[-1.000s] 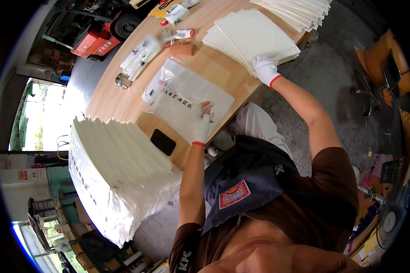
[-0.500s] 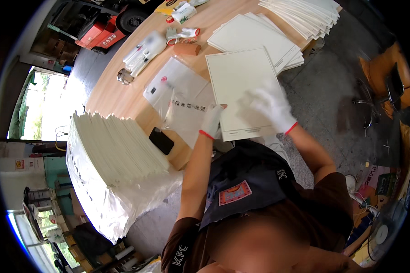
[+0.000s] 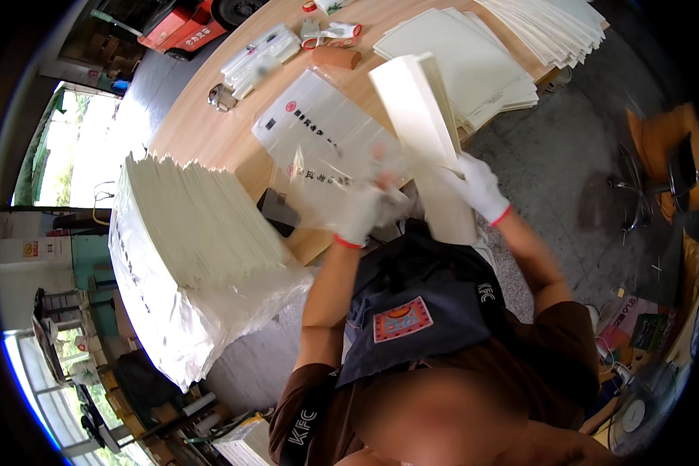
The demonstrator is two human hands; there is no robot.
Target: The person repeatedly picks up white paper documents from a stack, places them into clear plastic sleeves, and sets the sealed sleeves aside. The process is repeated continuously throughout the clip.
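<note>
My right hand (image 3: 478,188), in a white glove with a red cuff, grips the right side of some cream printed paper sheets (image 3: 419,116), which are bent over lengthwise into a narrow strip. My left hand (image 3: 365,211), gloved too with a bare fingertip showing, is smeared by motion. It is over the near edge of the clear plastic bags (image 3: 311,128), left of the sheets; whether it grips the film I cannot tell. A dark phone (image 3: 279,208) lies beside it, partly hidden under film.
A tall paper stack (image 3: 202,225) in plastic wrap stands at the left. Spread sheets (image 3: 450,62) and a fanned pile (image 3: 551,31) lie at the far right of the wooden table (image 3: 202,132). Spare gloves (image 3: 330,33), a brown block (image 3: 336,57) and a tape dispenser (image 3: 221,97) lie farther back.
The sheets were flat and are now bent over lengthwise in my right hand. My left hand has let go of their left edge and moved over the plastic bags. The view has shifted slightly.
</note>
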